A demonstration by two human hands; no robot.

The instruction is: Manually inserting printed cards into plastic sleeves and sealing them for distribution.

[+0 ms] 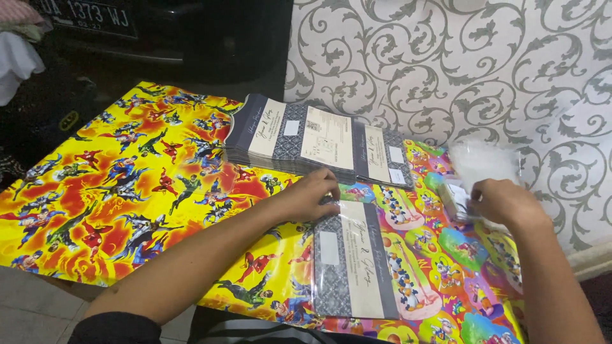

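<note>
grey sleeved card (pixel 352 258) is lying thin and slippery as we're pressing our left hand (pixel 310 194) on its top edge, right hand (pixel 503 202) pinching clear sleeves (pixel 481 162).

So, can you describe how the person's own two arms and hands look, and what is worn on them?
Both forearms are bare, down to the left hand and the right hand. No glove, ring, watch or bracelet shows on either. A dark, seemingly black sleeve covers the left upper arm near the elbow. The right arm leaves the picture before any sleeve shows.
</note>
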